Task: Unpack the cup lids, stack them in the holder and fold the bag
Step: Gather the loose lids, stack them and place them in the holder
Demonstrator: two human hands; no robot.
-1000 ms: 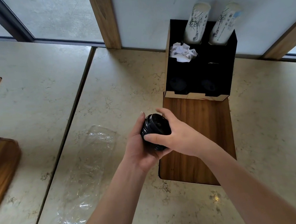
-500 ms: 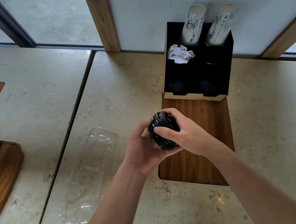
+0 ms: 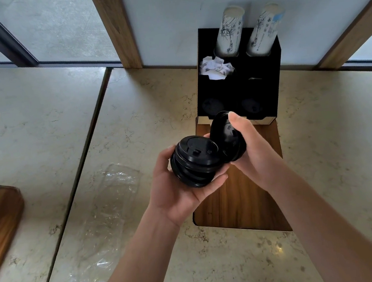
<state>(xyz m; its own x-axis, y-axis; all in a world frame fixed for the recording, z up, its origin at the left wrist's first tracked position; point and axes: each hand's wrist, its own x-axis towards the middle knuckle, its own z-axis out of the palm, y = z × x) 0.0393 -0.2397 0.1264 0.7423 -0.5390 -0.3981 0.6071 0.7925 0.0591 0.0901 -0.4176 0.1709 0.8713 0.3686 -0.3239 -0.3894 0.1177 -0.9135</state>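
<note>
My left hand (image 3: pixel 180 186) cups a stack of black plastic cup lids (image 3: pixel 195 160). My right hand (image 3: pixel 249 148) pinches a few tilted lids (image 3: pixel 226 137). I judge they could slip apart and scatter.

From my remote feed: a pale marble-look counter (image 3: pixel 54 130) split by 1 dark seam (image 3: pixel 86 155) running from the back edge toward me. Behind it, a plain white wall (image 3: pixel 168 13) sits between 2 wooden posts (image 3: pixel 116 27), the second post (image 3: pixel 351 31) leaning across the right corner. Frosted window panes (image 3: pixel 56 26) in dark frames fill the back left, letting in soft daylight. A walnut-toned inset panel (image 3: pixel 243 205) lies in the counter, and a rounded wooden board (image 3: pixel 0 224) rests at the left edge.
</note>
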